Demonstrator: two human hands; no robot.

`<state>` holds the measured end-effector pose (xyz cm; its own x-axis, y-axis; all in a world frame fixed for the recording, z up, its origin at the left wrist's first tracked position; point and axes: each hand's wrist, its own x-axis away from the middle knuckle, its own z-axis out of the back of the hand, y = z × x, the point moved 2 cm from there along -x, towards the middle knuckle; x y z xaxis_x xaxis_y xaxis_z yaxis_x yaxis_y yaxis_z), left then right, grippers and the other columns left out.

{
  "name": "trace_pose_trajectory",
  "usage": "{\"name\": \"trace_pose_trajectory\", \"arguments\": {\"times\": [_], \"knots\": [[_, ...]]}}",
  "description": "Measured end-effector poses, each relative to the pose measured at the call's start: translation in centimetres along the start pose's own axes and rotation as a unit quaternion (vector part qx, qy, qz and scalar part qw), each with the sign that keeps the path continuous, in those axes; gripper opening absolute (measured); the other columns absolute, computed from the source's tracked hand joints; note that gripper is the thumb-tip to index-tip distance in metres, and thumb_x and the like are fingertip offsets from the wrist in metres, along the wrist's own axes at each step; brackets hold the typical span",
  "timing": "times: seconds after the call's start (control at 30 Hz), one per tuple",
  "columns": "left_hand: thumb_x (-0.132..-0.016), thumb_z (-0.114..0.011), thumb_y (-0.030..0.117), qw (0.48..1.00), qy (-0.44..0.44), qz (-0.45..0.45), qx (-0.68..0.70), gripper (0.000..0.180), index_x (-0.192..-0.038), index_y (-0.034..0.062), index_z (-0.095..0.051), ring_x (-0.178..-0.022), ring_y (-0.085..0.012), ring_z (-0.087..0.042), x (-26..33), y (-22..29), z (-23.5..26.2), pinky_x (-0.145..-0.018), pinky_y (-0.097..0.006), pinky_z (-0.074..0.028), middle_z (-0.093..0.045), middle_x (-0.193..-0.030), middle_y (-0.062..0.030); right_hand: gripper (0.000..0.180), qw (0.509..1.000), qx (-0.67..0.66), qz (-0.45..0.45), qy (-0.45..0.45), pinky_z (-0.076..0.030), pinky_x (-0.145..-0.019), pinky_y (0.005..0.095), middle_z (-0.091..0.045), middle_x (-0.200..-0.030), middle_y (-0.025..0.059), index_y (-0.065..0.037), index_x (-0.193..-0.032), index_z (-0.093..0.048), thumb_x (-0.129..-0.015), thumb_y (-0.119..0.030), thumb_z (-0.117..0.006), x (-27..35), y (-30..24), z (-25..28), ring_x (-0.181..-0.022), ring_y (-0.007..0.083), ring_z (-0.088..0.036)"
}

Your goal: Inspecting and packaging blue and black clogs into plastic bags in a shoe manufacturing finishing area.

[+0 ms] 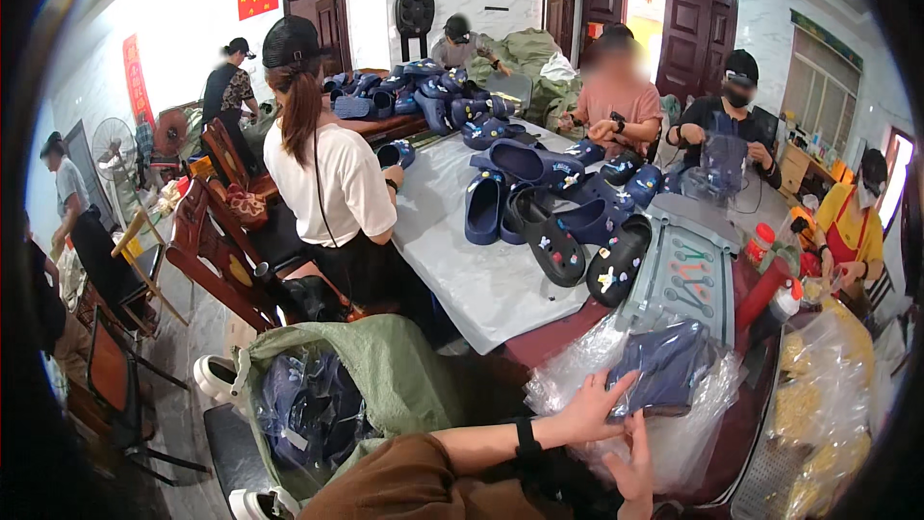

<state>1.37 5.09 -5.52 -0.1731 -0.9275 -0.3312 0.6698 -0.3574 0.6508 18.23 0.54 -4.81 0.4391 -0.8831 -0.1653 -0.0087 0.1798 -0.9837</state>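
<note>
My left hand (589, 407) rests flat with spread fingers on the near end of a dark blue pair of clogs in a clear plastic bag (666, 366), which lies on more crumpled clear bags (568, 371) at the table's near edge. A black band is on that wrist. My right hand (635, 467) comes up from below, fingers touching the bag's near edge just under the clogs. Neither hand visibly grips anything.
A grey sheet on the table (462, 260) carries several dark blue and black clogs (553, 217) with small charms. A grey tool tray (679, 274) lies beyond the bag. An open green sack (385, 376) of bagged clogs stands at my left. Several people sit around the table.
</note>
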Motion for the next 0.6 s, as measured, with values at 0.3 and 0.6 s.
{"name": "trace_pose_trajectory", "arguments": {"times": [0.3, 0.6], "knots": [[-0.075, -0.072, 0.027, 0.985, 0.005, 0.053, 0.164, 0.086, -0.153, 0.0114, -0.038, -0.123, -0.0463, -0.048, -1.5, -0.3, 5.3, -0.105, -0.049, -0.041, -0.051, -0.126, -0.0311, 0.065, 0.991, 0.003, 0.085, 0.101, -0.034, -0.114, 0.0406, -0.049, -0.148, 0.0181, 0.004, -0.144, -0.049, -0.082, -0.005, -0.067, 0.3, -2.5, -0.1, -0.141, 0.0282, -0.043], [-0.083, -0.071, 0.025, 0.987, 0.064, 0.034, 0.147, 0.074, -0.149, 0.0045, -0.043, -0.124, -0.0311, -0.054, 4.8, 0.7, 22.5, -0.106, -0.040, -0.044, -0.054, -0.135, -0.0232, 0.009, 0.992, 0.000, 0.074, 0.097, -0.045, -0.072, 0.0239, -0.060, -0.086, 0.0047, 0.000, -0.099, -0.063, -0.089, -0.001, -0.063, -0.6, -4.3, -1.8, -0.077, 0.0113, -0.056]]}}
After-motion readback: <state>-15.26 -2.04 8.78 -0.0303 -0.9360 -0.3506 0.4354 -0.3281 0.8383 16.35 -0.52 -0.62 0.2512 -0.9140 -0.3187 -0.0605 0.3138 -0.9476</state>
